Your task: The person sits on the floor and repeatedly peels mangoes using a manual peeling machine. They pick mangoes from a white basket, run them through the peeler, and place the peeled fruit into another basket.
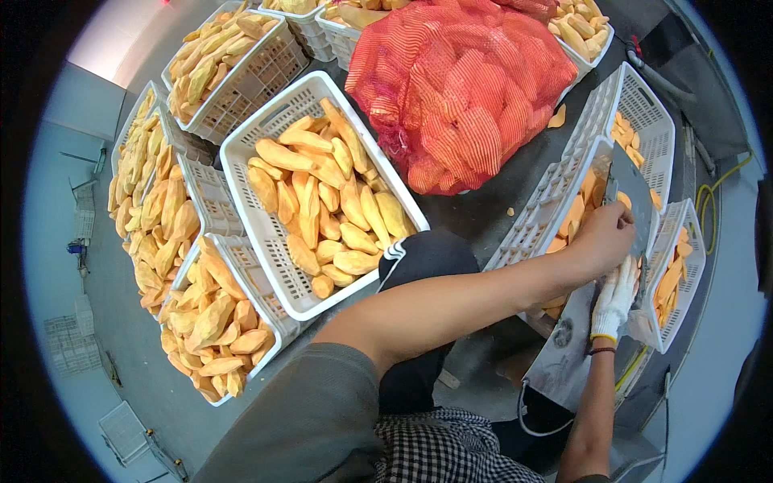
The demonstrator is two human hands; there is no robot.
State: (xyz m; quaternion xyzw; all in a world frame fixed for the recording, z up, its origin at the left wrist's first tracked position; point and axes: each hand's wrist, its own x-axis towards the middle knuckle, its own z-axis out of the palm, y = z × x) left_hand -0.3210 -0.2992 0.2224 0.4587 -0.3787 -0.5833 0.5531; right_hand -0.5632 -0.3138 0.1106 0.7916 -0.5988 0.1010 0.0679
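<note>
My left hand (607,235), bare, is over a metal plate (634,193) at the right with its fingers curled; whether it holds anything cannot be told. Just below it my right hand (613,302), in a white knit glove, lies on the metal surface, its fingertips partly hidden. Sliced orange root pieces (574,217), apparently sweet potato, lie in a white plastic crate (531,223) beside the plate. More slices fill part of a small white crate (694,265) to the right. Peeled whole roots (311,205) lie in a large white crate (266,271) by my knee.
Several more crates of peeled roots (211,314) stand at the left and back. A red mesh sack (465,90) full of roots sits at the top centre. A grey cable (531,425) loops below the metal surface, and a yellow hose (703,199) hangs at the far right.
</note>
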